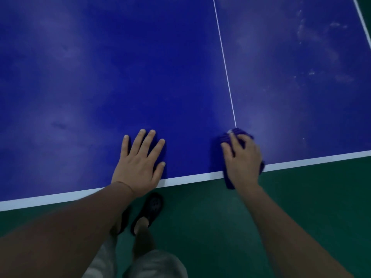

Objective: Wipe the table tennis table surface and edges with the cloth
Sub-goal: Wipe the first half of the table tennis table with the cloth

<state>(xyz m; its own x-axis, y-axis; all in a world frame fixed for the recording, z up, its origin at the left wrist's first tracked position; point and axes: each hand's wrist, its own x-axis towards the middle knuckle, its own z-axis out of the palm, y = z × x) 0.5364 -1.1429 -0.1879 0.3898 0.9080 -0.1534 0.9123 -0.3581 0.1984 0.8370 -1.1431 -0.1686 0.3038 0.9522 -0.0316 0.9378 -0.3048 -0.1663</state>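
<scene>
The blue table tennis table (140, 67) fills the upper part of the head view, with a white band along its near edge and a thin white centre line. My left hand (140, 163) rests flat on the surface by the near edge, fingers spread and straight. My right hand (244, 159) presses on a purple ribbed cloth (227, 137) at the foot of the centre line. The cloth lies over the white edge band and hangs a little past it. Most of the cloth is hidden under my hand.
Pale smudges and dusty marks (313, 37) spot the table's right half. Below the edge lies a green floor (301, 197). My feet in dark perforated clogs (151, 209) stand close to the table. The table's right side edge (361, 19) shows at top right.
</scene>
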